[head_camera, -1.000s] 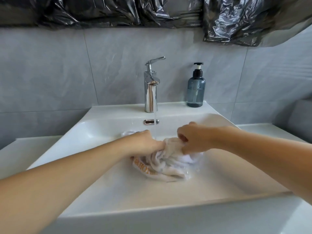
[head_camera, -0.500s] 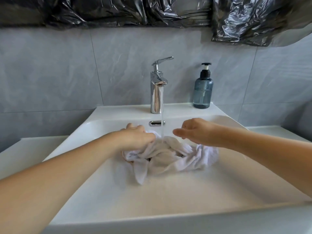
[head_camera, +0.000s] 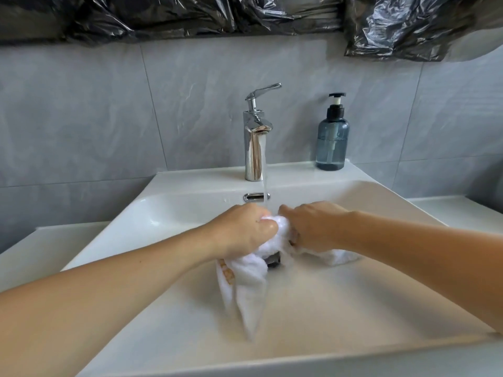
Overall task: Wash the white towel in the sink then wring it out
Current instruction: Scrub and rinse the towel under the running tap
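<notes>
Scrubbing continues over a white rectangular ceramic sink (head_camera: 152, 219), where a person's bare forearms reach in from the near edge. A limp corner of the soaked white terry towel (head_camera: 246, 284), with orange lettering showing on one fold, hangs down toward the basin floor. Above it, the left hand (head_camera: 245, 229) has a closed grip, fingers curled round a bunched wad of the cloth; the right hand (head_camera: 313, 227) clamps the neighbouring bunch, the two fists nearly touching. Part of the dark drain (head_camera: 273, 259) shows just beneath them. A thin stream from the chrome single-lever tap (head_camera: 255, 142) lands between the knuckles. A smoky blue plastic pump soap bottle (head_camera: 332, 140) stands on the back ledge, before grey tiles and crumpled black plastic sheeting (head_camera: 190, 14). With the tap running and cloth lying over the drain, the outlet could clog and the basin fill; hard rubbing could also splash water over the rim. Half a second ago the towel lay spread in the basin under looser hands; now it is gathered up between them.
</notes>
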Tool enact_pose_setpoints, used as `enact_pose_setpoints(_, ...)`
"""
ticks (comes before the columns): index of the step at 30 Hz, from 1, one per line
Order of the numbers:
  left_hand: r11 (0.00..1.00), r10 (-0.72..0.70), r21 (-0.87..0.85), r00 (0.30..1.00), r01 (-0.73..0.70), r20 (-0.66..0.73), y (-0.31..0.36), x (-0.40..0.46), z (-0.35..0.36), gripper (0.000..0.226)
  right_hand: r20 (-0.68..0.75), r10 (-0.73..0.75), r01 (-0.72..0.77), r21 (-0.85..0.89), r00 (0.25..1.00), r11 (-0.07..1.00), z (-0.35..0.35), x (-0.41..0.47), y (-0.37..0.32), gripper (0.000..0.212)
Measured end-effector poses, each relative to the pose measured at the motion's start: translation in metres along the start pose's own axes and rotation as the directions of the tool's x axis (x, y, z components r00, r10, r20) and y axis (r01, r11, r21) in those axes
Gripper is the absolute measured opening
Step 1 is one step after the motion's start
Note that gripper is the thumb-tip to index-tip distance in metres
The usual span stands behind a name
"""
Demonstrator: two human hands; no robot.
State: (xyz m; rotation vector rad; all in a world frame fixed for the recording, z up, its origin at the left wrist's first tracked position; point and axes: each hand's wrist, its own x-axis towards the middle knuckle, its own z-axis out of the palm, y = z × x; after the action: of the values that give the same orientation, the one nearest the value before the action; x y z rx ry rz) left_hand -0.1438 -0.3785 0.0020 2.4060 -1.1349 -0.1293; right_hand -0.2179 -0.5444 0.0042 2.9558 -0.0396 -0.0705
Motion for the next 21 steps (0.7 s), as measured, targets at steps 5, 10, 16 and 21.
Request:
enact_pose_setpoints(5,0.977,-0.068,0.184,0.977,0.106,-0.203,-0.019,0.003,0.002,0.03,0.008,-0.158,0.155,0.14,0.987,0.978,-0.009,-0.016,-0.027,0.022)
enact_pose_setpoints(10,1.0,-0.003,-0.008,0.998,0.002,-0.061,-0.015,0.005,-0.002,0.02,-0.081,0.044,-0.036,0.088,0.996,0.995,-0.008,-0.005,0.005,0.029)
enact_pose_setpoints(16,0.93,-0.063,0.334,0.963,0.152,-0.263,-0.033,0.005,-0.014,0.033,-0.02,0.015,-0.006,0.401,1.0,0.916,-0.021,-0.015,0.003,0.046)
enact_pose_setpoints(21,0.933,-0.17,0.304,0.981,0.191,-0.096,-0.025,0.0,-0.011,0.02,0.023,-0.028,0.017,0.398,0.999,0.917,-0.011,0.009,-0.002,0.037)
